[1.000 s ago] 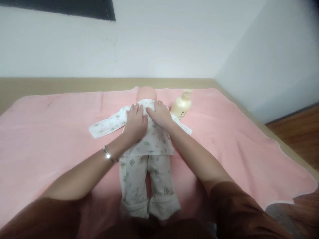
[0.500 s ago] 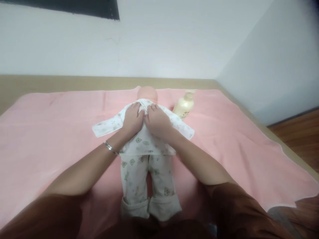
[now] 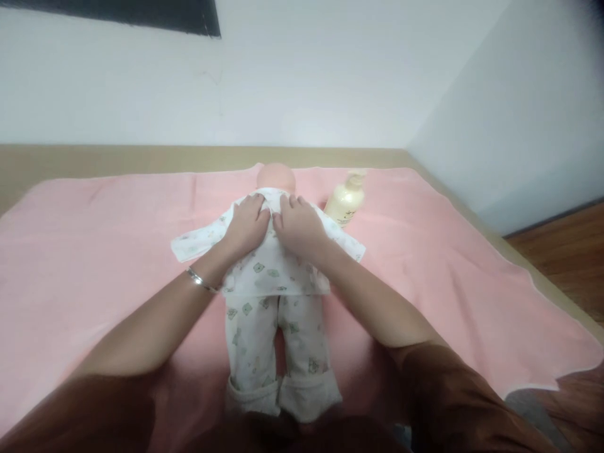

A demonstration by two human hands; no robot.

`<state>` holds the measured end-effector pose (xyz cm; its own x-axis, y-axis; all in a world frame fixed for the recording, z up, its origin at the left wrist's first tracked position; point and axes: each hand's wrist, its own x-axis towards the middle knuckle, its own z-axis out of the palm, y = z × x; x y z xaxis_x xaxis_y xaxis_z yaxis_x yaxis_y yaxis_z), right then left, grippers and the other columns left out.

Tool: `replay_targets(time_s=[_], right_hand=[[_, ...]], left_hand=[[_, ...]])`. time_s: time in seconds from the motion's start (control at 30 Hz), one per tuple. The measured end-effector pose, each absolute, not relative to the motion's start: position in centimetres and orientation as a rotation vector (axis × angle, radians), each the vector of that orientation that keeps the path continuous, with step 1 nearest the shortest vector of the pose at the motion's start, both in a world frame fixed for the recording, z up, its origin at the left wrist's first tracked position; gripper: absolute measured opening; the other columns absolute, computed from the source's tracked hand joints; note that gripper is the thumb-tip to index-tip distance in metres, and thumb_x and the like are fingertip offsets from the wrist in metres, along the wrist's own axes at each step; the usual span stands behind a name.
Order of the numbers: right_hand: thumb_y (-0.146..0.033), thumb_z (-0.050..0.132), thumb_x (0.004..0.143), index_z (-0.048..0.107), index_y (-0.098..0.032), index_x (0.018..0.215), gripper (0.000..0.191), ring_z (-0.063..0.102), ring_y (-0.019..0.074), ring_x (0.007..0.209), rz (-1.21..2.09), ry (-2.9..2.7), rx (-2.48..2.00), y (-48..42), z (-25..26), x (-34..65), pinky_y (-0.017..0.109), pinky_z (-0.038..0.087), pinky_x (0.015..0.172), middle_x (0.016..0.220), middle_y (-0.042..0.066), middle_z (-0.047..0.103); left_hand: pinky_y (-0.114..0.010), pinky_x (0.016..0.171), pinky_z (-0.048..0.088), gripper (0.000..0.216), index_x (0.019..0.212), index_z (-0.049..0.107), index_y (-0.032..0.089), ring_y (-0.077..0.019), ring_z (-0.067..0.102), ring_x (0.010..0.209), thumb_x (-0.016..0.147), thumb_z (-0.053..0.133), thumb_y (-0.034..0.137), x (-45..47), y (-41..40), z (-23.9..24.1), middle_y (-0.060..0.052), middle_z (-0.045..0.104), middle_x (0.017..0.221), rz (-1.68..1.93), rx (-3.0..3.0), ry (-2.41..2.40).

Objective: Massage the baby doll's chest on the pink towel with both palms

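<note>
A baby doll [image 3: 276,177] lies stretched out on a pink sheet with its bald head away from me. It is dressed in a white printed top [image 3: 274,270] and matching trousers [image 3: 302,340] with turned-up cuffs. Across the left upper part of the top rests my left hand [image 3: 250,221], fingers laid on the cloth and thumb pointing inward. My right hand [image 3: 302,226] lies mirrored on the right side, its fingers slightly spread over the fabric. The two thumbs nearly meet at the doll's midline. Both palms hide much of the top's middle.
A cream pump bottle [image 3: 346,200] stands on the sheet right of the doll's shoulder. The pink sheet [image 3: 104,251] covers a bed-like surface with a tan edge [image 3: 141,154]. White walls [image 3: 306,75] rise behind and at right. Wooden floor [image 3: 566,251] shows at far right.
My fingers have spread a little, and the cloth gathered near the doll's neck now lies flatter. The whole view has shifted slightly; the doll and bottle keep their places.
</note>
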<state>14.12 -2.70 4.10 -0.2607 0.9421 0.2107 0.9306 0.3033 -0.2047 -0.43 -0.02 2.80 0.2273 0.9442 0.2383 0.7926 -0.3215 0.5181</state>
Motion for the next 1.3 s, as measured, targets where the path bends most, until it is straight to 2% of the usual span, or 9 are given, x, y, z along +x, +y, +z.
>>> replay_targets(time_s=[0.13,0.23,0.37,0.53,0.7,0.87,1.0,1.13,1.3], right_hand=[[-0.02,0.03,0.101,0.038,0.005,0.151,0.056,0.037,0.0383,0.149,-0.045,-2.419,-1.559,-4.4,3.7,13.1,0.054,0.031,0.122,0.155,0.03,0.045],[-0.019,0.03,0.101,0.041,0.004,0.15,0.055,0.036,0.037,0.15,0.017,-2.388,-1.577,-3.8,3.8,13.2,0.052,0.029,0.124,0.156,0.027,0.045],[-0.031,0.034,0.103,0.041,0.007,0.148,0.059,0.039,0.0357,0.149,0.205,-2.194,-1.729,-1.7,4.2,14.0,0.048,0.029,0.125,0.157,0.027,0.044],[-0.038,0.04,0.1,0.044,0.003,0.146,0.061,0.037,0.0355,0.15,0.271,-2.127,-1.766,-0.5,4.1,14.7,0.05,0.028,0.125,0.158,0.025,0.044],[-0.037,0.039,0.101,0.048,0.001,0.141,0.056,0.045,0.0351,0.144,0.28,-2.182,-1.764,-0.9,4.9,15.0,0.05,0.034,0.12,0.154,0.025,0.048],[-0.028,0.032,0.103,0.048,0.005,0.142,0.054,0.052,0.0367,0.137,0.043,-2.299,-1.751,-3.0,4.9,14.0,0.048,0.04,0.116,0.145,0.028,0.056],[-0.017,0.032,0.1,0.047,-0.003,0.148,0.052,0.047,0.0372,0.142,-0.174,-2.472,-1.546,-4.3,4.0,13.4,0.05,0.039,0.117,0.15,0.022,0.054],[-0.021,0.03,0.102,0.054,-0.007,0.142,0.049,0.05,0.0334,0.141,-0.04,-2.4,-1.582,-3.2,4.4,14.0,0.048,0.04,0.118,0.146,0.019,0.059],[-0.03,0.031,0.103,0.032,0.008,0.154,0.063,0.032,0.0347,0.154,0.224,-2.272,-1.766,-1.2,4.9,14.9,0.045,0.026,0.127,0.162,0.026,0.037]], left_hand=[[-0.054,0.113,0.042,0.035,0.102,0.061,0.02,-0.0263,0.062,0.102,0.096,0.031,0.037,-1.3,1.0,2.1,-0.01,0.071,0.108,0.846,2.157,1.574],[-0.052,0.112,0.043,0.04,0.11,0.063,0.018,-0.0274,0.062,0.109,0.096,0.032,0.038,-1.5,1.2,1.8,-0.011,0.071,0.117,0.86,2.156,1.572],[-0.051,0.12,0.037,0.048,0.131,0.059,0.014,-0.0291,0.055,0.13,0.097,0.031,0.035,-0.9,0.6,2.1,-0.014,0.063,0.14,0.848,2.211,1.615],[-0.055,0.114,0.042,0.046,0.123,0.062,0.005,-0.0362,0.057,0.126,0.096,0.028,0.02,0.8,-2.5,3.2,-0.025,0.064,0.126,0.655,2.464,1.761],[-0.057,0.121,0.034,0.045,0.124,0.062,0.006,-0.0363,0.05,0.136,0.091,0.031,0.012,1.3,-3.6,3.1,-0.021,0.063,0.132,0.695,2.579,1.614],[-0.053,0.119,0.039,0.04,0.116,0.062,0.01,-0.0315,0.054,0.129,0.095,0.029,0.021,0.2,-1.0,2.8,-0.019,0.064,0.127,0.691,2.329,1.662],[-0.053,0.107,0.048,0.038,0.105,0.061,0.015,-0.0322,0.06,0.114,0.097,0.026,0.027,-0.2,-0.2,3.0,-0.018,0.066,0.115,0.739,2.214,1.731],[-0.052,0.108,0.047,0.038,0.104,0.062,0.015,-0.0315,0.059,0.113,0.098,0.026,0.024,0.4,-1.5,3.6,-0.017,0.066,0.111,0.713,2.325,1.728],[-0.055,0.108,0.047,0.034,0.099,0.066,0.013,-0.0362,0.058,0.116,0.092,0.033,0.013,1.3,-3.8,3.8,-0.019,0.065,0.102,0.642,2.604,1.67]])
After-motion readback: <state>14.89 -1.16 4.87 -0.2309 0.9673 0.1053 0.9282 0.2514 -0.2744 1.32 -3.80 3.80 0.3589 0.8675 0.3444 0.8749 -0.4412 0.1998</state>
